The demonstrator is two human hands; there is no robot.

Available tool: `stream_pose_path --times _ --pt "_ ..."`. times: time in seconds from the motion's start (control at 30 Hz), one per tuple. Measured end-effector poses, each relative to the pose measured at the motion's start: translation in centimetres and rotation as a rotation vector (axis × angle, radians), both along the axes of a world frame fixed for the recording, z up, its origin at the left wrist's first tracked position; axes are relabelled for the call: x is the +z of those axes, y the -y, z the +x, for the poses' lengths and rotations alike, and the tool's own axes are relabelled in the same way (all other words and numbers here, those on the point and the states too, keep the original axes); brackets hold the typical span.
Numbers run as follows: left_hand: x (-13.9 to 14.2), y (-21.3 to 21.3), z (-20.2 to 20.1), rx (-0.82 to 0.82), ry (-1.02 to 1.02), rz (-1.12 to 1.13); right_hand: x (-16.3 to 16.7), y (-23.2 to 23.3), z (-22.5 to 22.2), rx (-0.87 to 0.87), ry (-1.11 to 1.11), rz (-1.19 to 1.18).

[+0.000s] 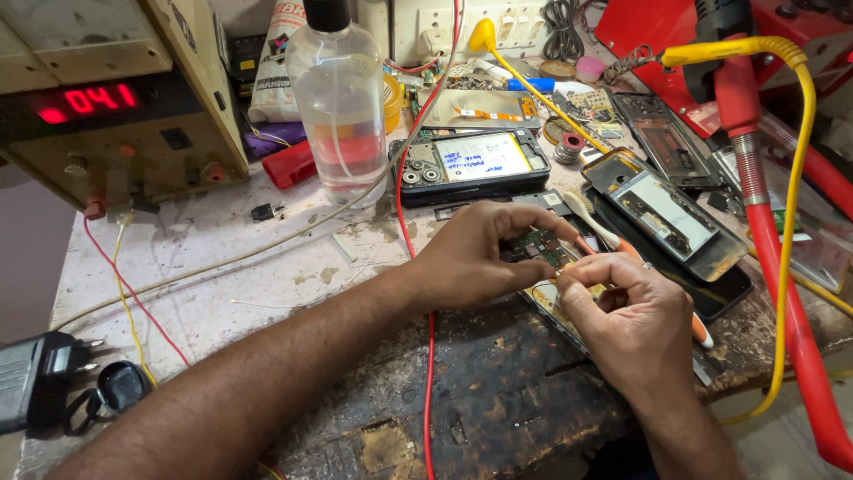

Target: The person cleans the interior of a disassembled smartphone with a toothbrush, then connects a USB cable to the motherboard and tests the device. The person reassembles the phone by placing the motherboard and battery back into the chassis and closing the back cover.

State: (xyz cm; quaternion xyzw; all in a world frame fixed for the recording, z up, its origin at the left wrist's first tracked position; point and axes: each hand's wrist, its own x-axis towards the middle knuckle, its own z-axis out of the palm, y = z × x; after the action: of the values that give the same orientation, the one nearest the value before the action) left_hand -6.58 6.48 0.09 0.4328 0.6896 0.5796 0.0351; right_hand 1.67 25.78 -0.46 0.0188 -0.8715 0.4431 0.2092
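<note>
Both hands meet over a small green circuit board [538, 245] just right of centre on the bench [267, 267]. The left hand [484, 258] comes in from seven o'clock, its fingers [524, 222] curled over the board and pinching its near edge, so it is grasping the board. The right hand [635, 316] sits at four o'clock of the board, its fingers [595, 267] clenched together at the board's right edge; whether they pinch a small part or tool there cannot be told. Under the hands lies an opened phone [560, 307], mostly hidden. A brush with an orange handle [604, 233] lies just beyond the right hand, its bristle end at one o'clock of the board. Another opened phone [662, 213] lies at two o'clock, tilted, and a third phone [471, 164] with a paper note on it lies at twelve o'clock. A clear bottle [340, 98] stands upright at eleven o'clock. A power supply [107, 98] with a red lit display sits at ten o'clock, well apart. A red wire [430, 373] runs down the bench between the forearms. A red hose [782, 267] and a yellow tube [795, 178] hang at three o'clock. A black plug adapter [35, 378] rests at eight o'clock near the bench edge.
</note>
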Motion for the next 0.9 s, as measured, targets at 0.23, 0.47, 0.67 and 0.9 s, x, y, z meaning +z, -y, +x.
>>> stream_pose_path --times 0.23,0.47,0.67,0.9 --pt "-0.2 -0.2 0.0 -0.075 0.029 0.091 -0.2 -0.1 -0.1 -0.010 -0.013 0.033" --pt "-1.4 -0.4 -0.4 -0.108 0.131 0.122 -0.5 -0.3 -0.2 -0.005 -0.034 0.029" --pt "-1.6 -0.4 -0.6 -0.087 0.107 0.099 -0.4 -0.3 -0.1 0.008 -0.035 0.034" --pt "-1.4 -0.4 -0.5 -0.086 0.092 0.092 -0.4 -0.3 -0.1 0.012 -0.023 0.035"
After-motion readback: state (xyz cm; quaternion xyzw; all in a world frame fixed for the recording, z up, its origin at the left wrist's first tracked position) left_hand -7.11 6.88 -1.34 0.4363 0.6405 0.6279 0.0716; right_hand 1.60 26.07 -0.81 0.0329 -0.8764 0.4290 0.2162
